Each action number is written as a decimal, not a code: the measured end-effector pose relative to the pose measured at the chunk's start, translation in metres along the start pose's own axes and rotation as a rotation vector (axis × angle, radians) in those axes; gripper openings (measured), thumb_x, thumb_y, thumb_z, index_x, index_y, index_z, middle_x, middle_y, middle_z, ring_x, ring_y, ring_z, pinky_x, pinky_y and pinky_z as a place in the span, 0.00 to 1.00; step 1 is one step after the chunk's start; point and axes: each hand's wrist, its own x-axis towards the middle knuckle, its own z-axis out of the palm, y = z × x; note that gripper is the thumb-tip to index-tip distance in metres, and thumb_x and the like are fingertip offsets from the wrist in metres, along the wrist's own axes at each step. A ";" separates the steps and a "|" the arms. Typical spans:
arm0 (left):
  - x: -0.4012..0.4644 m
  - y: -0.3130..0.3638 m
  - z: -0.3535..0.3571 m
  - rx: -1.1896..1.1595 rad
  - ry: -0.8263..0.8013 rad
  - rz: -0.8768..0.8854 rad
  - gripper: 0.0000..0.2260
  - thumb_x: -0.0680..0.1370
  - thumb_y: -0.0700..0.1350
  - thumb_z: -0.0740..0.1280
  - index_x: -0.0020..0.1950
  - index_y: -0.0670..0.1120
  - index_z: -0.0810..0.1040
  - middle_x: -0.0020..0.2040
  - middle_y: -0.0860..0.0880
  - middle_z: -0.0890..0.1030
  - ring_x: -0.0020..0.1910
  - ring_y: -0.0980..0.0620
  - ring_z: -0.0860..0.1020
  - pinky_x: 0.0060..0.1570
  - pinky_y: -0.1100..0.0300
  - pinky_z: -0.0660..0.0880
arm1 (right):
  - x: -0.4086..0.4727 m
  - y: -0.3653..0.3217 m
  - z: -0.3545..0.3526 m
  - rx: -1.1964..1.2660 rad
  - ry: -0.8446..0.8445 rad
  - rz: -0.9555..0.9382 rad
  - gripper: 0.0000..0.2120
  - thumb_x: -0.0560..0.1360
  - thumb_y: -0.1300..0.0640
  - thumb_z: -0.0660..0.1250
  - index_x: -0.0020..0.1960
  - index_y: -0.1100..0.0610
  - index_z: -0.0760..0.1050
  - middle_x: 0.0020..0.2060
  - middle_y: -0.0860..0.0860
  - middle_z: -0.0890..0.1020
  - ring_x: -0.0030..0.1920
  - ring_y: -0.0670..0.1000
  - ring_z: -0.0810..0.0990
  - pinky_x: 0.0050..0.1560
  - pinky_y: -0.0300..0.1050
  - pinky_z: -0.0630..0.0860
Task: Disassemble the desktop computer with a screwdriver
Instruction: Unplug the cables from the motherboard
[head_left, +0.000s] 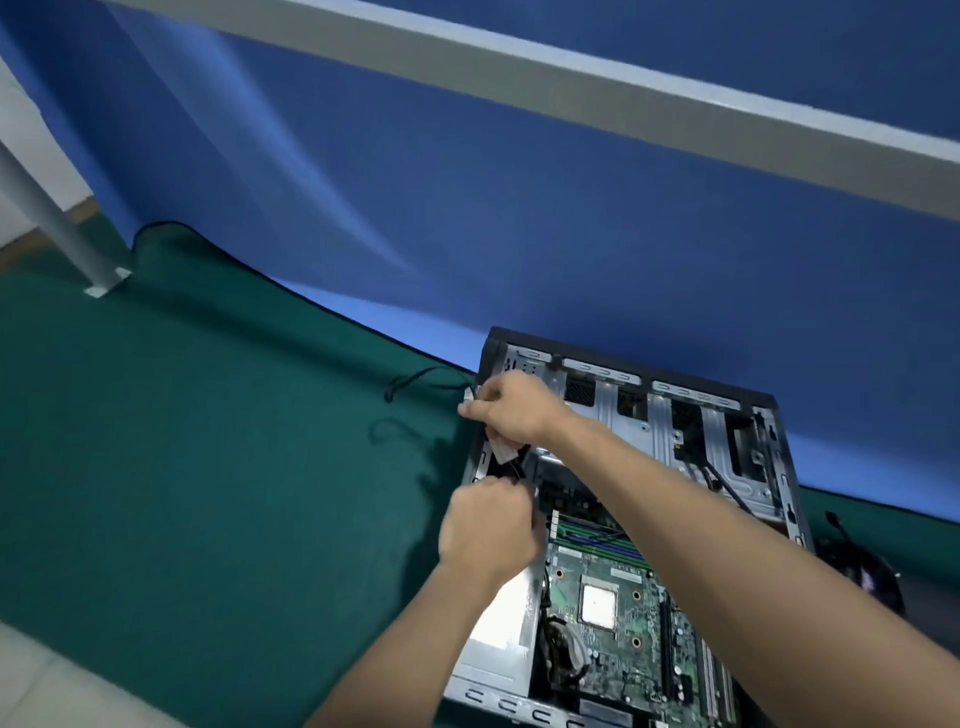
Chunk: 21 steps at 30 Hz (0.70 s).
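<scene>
Standing at the far left, a grey metal leg (62, 228) is planted on a green mat (208, 441) that covers the table, with a blue cloth (519, 208) hung behind it and a pale bar (571, 88) crossing above. Further right, a loop of black cable (410, 379) is seen lying on the mat just beside the computer case (769, 467). The case is laid on its side at the lower right of the mat, its open side turned up, so that the green circuit board (623, 639) and the silver chip (599, 605) on it are exposed. At the case's left edge, the left hand (488, 525) is curled round dark wires that are hard to make out. Just above it, the right hand (511, 408) is reached across the case, and a small pale connector (470, 397) is pinched between its fingertips; a bundle of pale connectors (504, 449) is hung beneath it.
</scene>
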 end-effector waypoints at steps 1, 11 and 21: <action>0.000 0.001 0.000 0.015 0.001 0.005 0.12 0.77 0.51 0.57 0.49 0.47 0.77 0.45 0.47 0.81 0.45 0.47 0.78 0.36 0.57 0.63 | -0.001 0.001 0.001 0.037 0.000 -0.013 0.18 0.76 0.45 0.65 0.46 0.61 0.77 0.33 0.55 0.82 0.32 0.51 0.77 0.39 0.48 0.75; -0.004 0.006 -0.006 0.010 0.037 0.113 0.06 0.74 0.46 0.63 0.39 0.46 0.76 0.36 0.49 0.80 0.36 0.50 0.78 0.30 0.59 0.68 | -0.066 0.051 -0.020 0.366 0.222 0.025 0.12 0.78 0.57 0.61 0.37 0.54 0.77 0.27 0.49 0.79 0.23 0.43 0.75 0.24 0.34 0.68; -0.028 0.051 0.015 -0.134 -0.079 0.482 0.06 0.68 0.44 0.69 0.32 0.48 0.74 0.28 0.53 0.76 0.27 0.54 0.73 0.27 0.64 0.69 | -0.140 0.151 0.017 0.086 -0.004 0.197 0.09 0.76 0.53 0.65 0.37 0.52 0.76 0.31 0.47 0.80 0.32 0.45 0.77 0.39 0.44 0.76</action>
